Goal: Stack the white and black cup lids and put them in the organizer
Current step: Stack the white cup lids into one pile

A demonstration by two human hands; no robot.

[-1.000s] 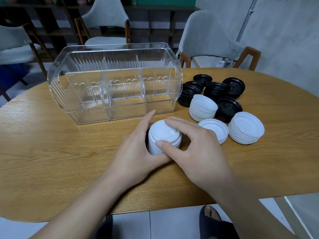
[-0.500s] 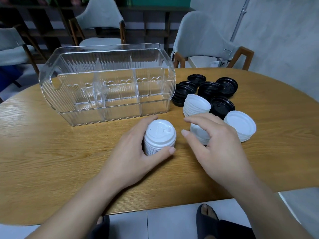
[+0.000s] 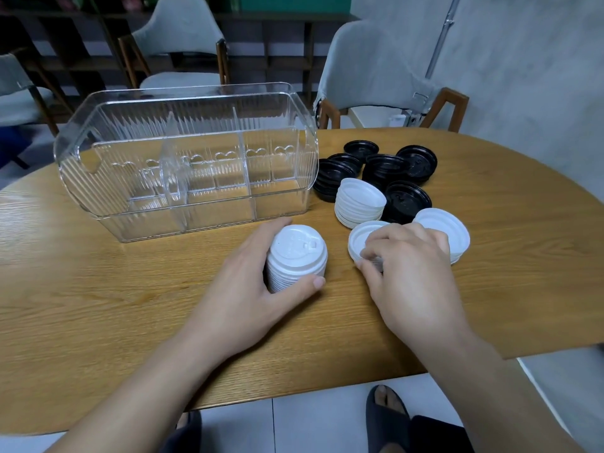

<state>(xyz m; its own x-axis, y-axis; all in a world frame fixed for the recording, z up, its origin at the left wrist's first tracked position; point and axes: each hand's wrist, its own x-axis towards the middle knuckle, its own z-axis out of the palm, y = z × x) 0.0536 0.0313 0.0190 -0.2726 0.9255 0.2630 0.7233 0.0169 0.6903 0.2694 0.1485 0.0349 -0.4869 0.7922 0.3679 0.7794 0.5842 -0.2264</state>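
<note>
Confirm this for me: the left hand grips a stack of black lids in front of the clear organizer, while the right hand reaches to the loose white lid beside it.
Not quite. The stack in the left hand grip is white, not black, as the head view shows; the black lids sit untouched to the right of the clear organizer. The rest holds: the right hand is at the loose white lid.

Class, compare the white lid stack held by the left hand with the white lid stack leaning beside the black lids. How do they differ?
The held stack stands upright, tops up; the leaning stack tilts, hollow undersides showing. The left hand grips the held stack; nothing touches the leaning stack, which sits against the black lids. The held stack is nearer the person. Both are white lids on the table.
</note>
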